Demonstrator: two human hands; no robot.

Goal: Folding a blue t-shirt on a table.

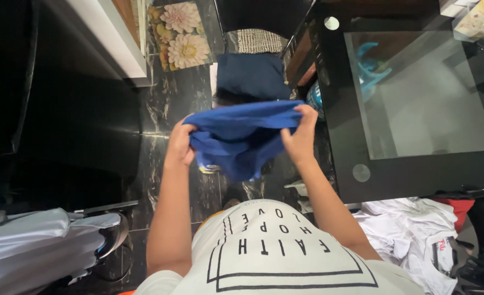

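Dark marble floor [171, 104] below, black glass counter [417, 93] to the right, white clothes heap [411, 229] at lower right, folded navy pile [253, 75] ahead on the floor. Blue garment [242, 136] hangs in the air between both hands, above the floor, not touching the counter. Left hand [180, 146] is clenched on its left edge, right hand [299, 136] pinches the top right edge. Cloth sags bunched in the middle. Judgement: to fold it well, pull the top edge taut, level both hands, let the body hang flat before doubling over, keep it off the floor
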